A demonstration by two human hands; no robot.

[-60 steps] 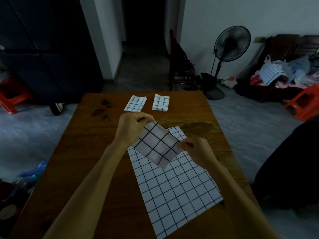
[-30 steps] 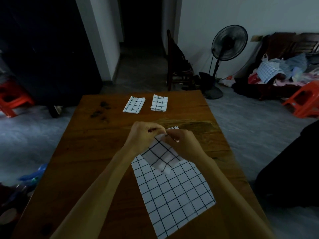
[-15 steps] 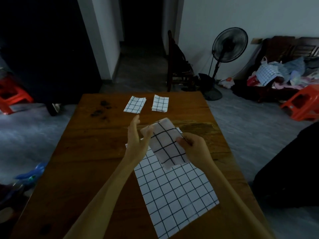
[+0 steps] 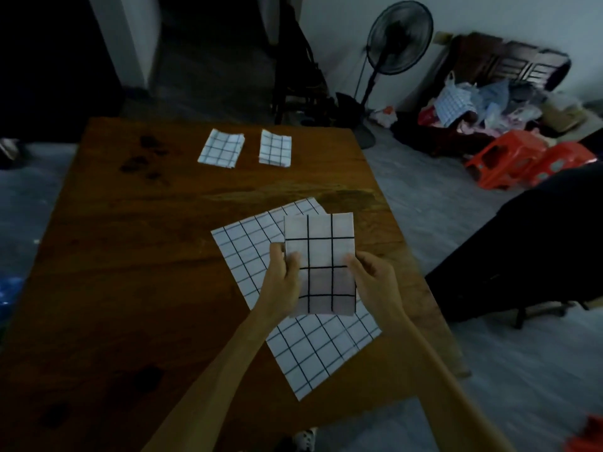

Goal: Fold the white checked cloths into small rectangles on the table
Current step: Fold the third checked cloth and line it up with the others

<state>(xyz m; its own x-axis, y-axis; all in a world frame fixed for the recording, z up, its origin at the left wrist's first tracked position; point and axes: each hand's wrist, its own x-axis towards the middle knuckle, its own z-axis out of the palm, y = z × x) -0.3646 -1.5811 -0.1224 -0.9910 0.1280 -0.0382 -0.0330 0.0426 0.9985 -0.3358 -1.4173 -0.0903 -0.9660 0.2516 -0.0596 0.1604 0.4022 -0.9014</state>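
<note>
Two finished: folded cloths (image 4: 222,151) and (image 4: 275,148), table (image 4: 130,256) at 12 o'clock.
In hand: third cloth (image 4: 319,256), pinched by left hand (image 4: 282,282) and right hand (image 4: 375,282), apparently near done.
Left: flat cloth (image 4: 310,347) beneath.

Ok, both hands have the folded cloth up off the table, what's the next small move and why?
Probably carry the folded cloth, gripped by the left hand and right hand, to the table's far end, beside the two folded cloths. It already looks like a small rectangle.
</note>
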